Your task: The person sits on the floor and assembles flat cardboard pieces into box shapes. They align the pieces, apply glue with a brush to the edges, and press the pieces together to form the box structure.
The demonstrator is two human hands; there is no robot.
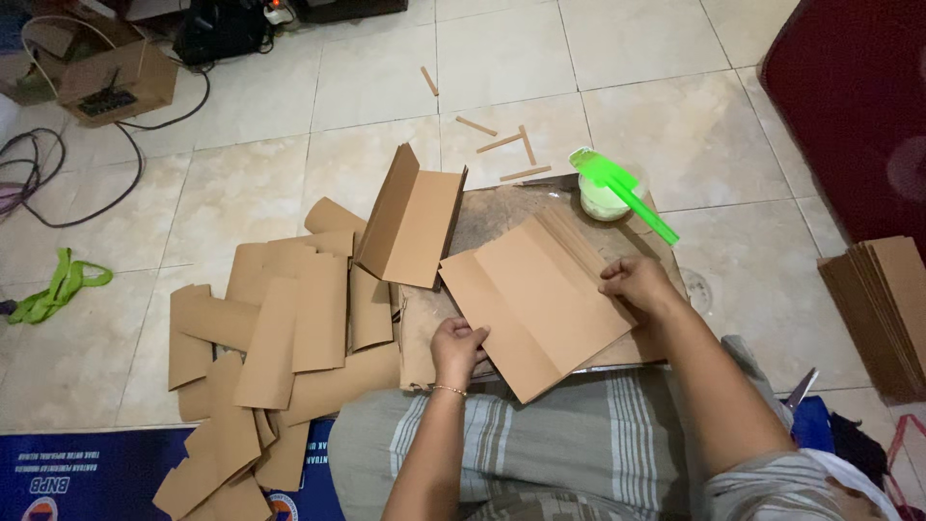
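The card sheet [540, 304] lay on a worn board [502, 207] in front of the person's lap, creased along its length with one flap folded over. It looked light and thin, stiff enough to keep a fold but easily dented, so the edges and the crease were the sensible places to hold it. The left hand [456, 349] pinched the near left edge, fingers curled over it; the right hand [637, 282] pressed down on the folded flap at the right edge, fingers bent and closed on the card. A heap of folded pieces [280, 338] lay to the left on the pale floor tiles [666, 106]. A cup [606, 198] with a green spatula [622, 193] stood beyond the board, and flat sheets [883, 309] were stacked at the right.
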